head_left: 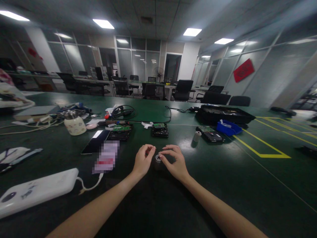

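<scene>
Near the middle of the table, a small metal cylinder [158, 159] stands upright between my two hands, with a round detail on its top. My left hand [143, 160] is closed in a pinch just left of and above the cylinder; whatever its fingertips hold is too small to make out. My right hand [177, 163] curves in from the other side, its fingers apart. Its thumb and index tips are at the cylinder's top edge, and I cannot tell whether they touch it. A second metal cylinder [197, 136] stands farther off to the right.
Black devices with green circuit boards [120, 131], [160, 130], [211, 134] lie beyond my hands. A blue tray [229, 128] and a black bin [225, 115] stand right. Left are a white power bank [39, 191], a phone [95, 142], a cream jar [75, 125] and cables.
</scene>
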A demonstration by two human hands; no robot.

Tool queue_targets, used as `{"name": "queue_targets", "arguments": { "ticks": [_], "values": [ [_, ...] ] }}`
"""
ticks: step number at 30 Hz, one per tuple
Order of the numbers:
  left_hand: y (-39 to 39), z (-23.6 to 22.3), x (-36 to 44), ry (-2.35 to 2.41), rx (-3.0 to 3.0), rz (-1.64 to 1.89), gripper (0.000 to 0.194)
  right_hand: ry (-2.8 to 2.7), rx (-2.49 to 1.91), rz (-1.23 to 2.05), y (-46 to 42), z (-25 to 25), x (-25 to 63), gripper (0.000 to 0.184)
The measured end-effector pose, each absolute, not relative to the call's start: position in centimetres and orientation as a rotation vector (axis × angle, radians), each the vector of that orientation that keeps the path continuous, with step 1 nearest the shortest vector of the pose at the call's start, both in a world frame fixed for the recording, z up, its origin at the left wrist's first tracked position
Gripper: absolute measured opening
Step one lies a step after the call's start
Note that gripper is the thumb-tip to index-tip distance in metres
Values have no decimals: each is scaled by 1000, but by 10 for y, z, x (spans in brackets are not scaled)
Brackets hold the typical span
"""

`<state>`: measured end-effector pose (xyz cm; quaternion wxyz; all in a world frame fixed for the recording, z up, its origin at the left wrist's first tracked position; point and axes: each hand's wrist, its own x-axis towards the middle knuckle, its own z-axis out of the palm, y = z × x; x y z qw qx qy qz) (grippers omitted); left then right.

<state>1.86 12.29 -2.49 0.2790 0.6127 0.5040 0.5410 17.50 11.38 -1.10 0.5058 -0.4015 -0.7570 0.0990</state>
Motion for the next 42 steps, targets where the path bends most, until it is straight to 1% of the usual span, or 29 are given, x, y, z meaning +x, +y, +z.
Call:
{"name": "queue_targets", "arguments": {
  "ticks": [11,17,23,30,32,34,36,39,42],
  "values": [
    [110,-13,20,1212,1811,1473,11,-1827,-934,380,115,-11,177,8],
    [106,-13,19,1254,1826,1499,13,-1864,-934,405,115,-10,177,9],
    [98,-11,19,1226,1971,1502,14,-1915,-940,433,113,-7,177,10],
    [106,-11,17,1248,1955,1478,13,-2054,-957,425,112,-9,180,17],
    [108,-11,16,1257,1944,1482,12,-2129,-977,360,112,-10,179,23],
    [110,-11,16,1272,1924,1488,11,-2205,-985,253,114,-12,177,33],
    [110,-10,16,1290,1904,1495,9,-2244,-1014,155,115,-15,175,37],
    [111,-9,14,1294,1907,1491,4,-2256,-1075,154,117,-17,174,26],
    [111,-10,13,1278,1922,1481,4,-2253,-1093,351,119,-14,174,18]
  ]
}}
